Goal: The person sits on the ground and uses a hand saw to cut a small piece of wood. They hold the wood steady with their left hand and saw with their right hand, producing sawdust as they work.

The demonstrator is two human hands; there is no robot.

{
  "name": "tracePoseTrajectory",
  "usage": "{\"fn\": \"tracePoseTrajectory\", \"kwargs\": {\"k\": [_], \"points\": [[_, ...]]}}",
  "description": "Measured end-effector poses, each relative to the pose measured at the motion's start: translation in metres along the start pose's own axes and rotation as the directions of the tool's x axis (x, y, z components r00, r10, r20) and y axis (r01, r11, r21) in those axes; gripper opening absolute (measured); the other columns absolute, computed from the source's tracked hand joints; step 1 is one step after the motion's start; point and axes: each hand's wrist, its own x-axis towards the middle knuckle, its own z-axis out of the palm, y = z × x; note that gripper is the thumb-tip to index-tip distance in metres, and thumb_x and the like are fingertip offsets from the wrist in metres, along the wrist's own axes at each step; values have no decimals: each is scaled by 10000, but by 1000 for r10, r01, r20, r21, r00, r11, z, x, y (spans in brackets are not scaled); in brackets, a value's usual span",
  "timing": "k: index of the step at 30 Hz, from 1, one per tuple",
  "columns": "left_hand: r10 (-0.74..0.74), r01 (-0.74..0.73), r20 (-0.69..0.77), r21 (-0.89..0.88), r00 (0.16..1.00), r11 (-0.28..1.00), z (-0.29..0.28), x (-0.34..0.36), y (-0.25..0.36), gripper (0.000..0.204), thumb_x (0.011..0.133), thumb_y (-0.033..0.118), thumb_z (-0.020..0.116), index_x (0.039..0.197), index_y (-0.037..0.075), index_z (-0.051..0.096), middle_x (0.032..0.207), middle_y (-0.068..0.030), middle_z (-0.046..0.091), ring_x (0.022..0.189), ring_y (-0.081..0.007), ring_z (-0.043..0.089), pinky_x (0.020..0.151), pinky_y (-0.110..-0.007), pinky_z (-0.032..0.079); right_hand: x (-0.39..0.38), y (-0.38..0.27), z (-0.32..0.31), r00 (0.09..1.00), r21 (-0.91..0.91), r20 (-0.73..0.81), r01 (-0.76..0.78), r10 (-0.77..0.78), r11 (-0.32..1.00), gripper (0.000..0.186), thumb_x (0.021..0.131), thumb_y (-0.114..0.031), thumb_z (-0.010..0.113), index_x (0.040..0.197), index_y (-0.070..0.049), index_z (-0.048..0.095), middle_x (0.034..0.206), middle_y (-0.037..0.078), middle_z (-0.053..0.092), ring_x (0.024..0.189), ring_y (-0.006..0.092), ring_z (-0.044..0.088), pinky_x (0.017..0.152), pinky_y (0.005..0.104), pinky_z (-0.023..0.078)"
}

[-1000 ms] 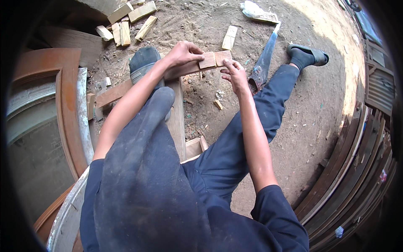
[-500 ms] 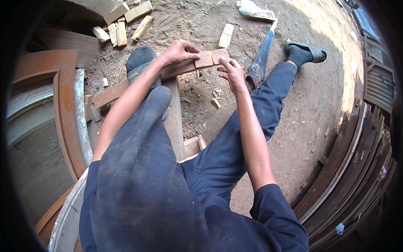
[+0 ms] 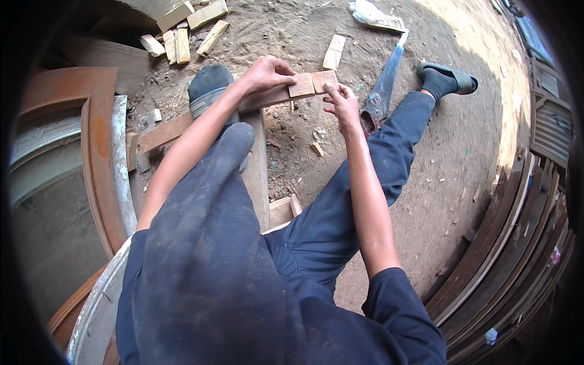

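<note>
Near twelve o'clock, out past the person's knees, a brown board (image 3: 263, 100) ends in two small wooden squares set edge to edge, a thin seam between the left square (image 3: 301, 86) and the right square (image 3: 325, 81). From where I stand I can't tell whether they lie on the board or belong to it. The left hand (image 3: 266, 74), just short of twelve, has its fingers pinching the left square by its left edge. At one o'clock the right hand (image 3: 343, 108) pinches the near right corner of the right square, its other fingers loosely curled below.

Toward eleven the left foot (image 3: 211, 88) stands by the board, in a dark sock and sandal. A plank (image 3: 258, 164) comes back from the board toward the lap, with an open box (image 3: 281, 212) just beside its near end.

A loose block (image 3: 334, 52) lies on the ground between twelve and one, and a saw (image 3: 383, 85) between one and two, its handle toward the person. Cut offcuts (image 3: 182, 42) are heaped at eleven, a brown frame (image 3: 100, 146) leans at nine, and long timbers (image 3: 517, 243) lie stacked toward four
</note>
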Motion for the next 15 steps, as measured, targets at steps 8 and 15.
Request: {"fn": "tracePoseTrajectory", "kwargs": {"k": [8, 15], "points": [[4, -3, 6, -14, 1000, 1000, -4, 0, -6, 329, 721, 272, 767, 992, 88, 737, 959, -110, 718, 905, -201, 679, 857, -308, 508, -71, -39, 35, 799, -642, 98, 506, -593, 576, 489, 811, -273, 717, 1207, -38, 553, 1206, 167, 506, 1155, 310, 458, 967, 435, 392], [33, -31, -13, 146, 999, 989, -6, 11, -3, 315, 635, 320, 797, 884, 130, 760, 837, -77, 724, 777, -194, 695, 755, -300, 542, -66, -23, 47, 817, -659, 52, 460, -574, 595, 396, 797, -300, 726, 1132, -105, 647, 1148, 66, 582, 1110, 257, 508, 949, 416, 384]]}}
